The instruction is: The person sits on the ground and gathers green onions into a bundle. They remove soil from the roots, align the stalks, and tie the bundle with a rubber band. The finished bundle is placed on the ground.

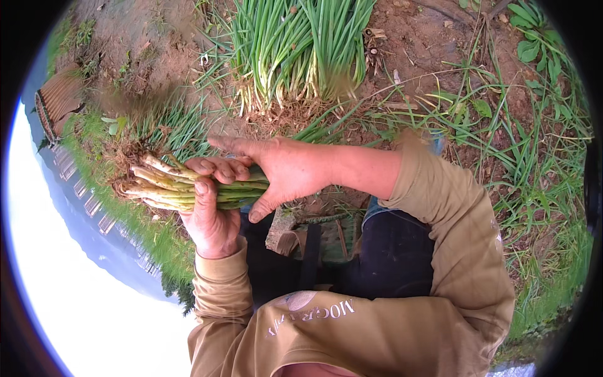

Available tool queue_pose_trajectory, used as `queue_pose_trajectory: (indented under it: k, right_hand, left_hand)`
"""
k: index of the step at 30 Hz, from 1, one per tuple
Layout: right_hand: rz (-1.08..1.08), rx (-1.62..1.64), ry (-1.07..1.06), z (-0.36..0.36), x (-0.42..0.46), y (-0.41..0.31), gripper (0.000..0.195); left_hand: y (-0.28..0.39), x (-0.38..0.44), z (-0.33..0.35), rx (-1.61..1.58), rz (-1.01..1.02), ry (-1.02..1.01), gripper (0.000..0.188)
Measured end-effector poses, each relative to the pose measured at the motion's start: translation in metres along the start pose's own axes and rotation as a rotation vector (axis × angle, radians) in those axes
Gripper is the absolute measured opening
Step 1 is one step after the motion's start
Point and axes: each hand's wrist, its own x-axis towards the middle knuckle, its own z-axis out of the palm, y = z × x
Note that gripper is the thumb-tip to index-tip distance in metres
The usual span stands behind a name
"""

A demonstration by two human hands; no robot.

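My left hand (pixel 212 212) is closed around a bunch of green onions (pixel 165 186), thumb on the near side and fingertips on the far side. The pale bulb ends and soil-caked brown roots (pixel 123 172) point left. My right hand (pixel 282 167) is spread over the green stalks, index finger stretched left and thumb bent down. It is at the stalks; whether its palm presses on them is hidden. Behind it the bunch's leaves are mostly covered. A larger pile of green onions (pixel 292 52) lies on the soil ahead, roots towards me.
More thin onion leaves (pixel 181 125) lie on the ground beyond the held roots. Reddish soil (pixel 419 42) has scattered straw and weeds (pixel 509 127) at right. A woven basket (pixel 61 96) lies at far left. Between my knees is a green woven seat-like thing (pixel 337 238) with straps.
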Motion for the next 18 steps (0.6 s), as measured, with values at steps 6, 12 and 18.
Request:
queue_pose_trajectory:
  k: [6, 12, 18]
  right_hand:
    - [0.105, 0.046, -0.118, 0.021, 0.002, 0.029, 0.057]
    - [-0.037, 0.024, -0.007, 0.020, -0.005, 0.027, 0.050]
    - [-0.138, -0.018, 0.035, 0.023, -0.008, 0.026, 0.047]
  left_hand:
    - [-0.005, -0.004, 0.001, 0.004, -0.114, 0.051, 0.025]
    - [-0.007, -0.009, -0.006, 0.080, -0.165, -0.053, 0.069]
    - [-0.021, -0.014, -0.006, 0.140, -0.100, -0.119, 0.070]
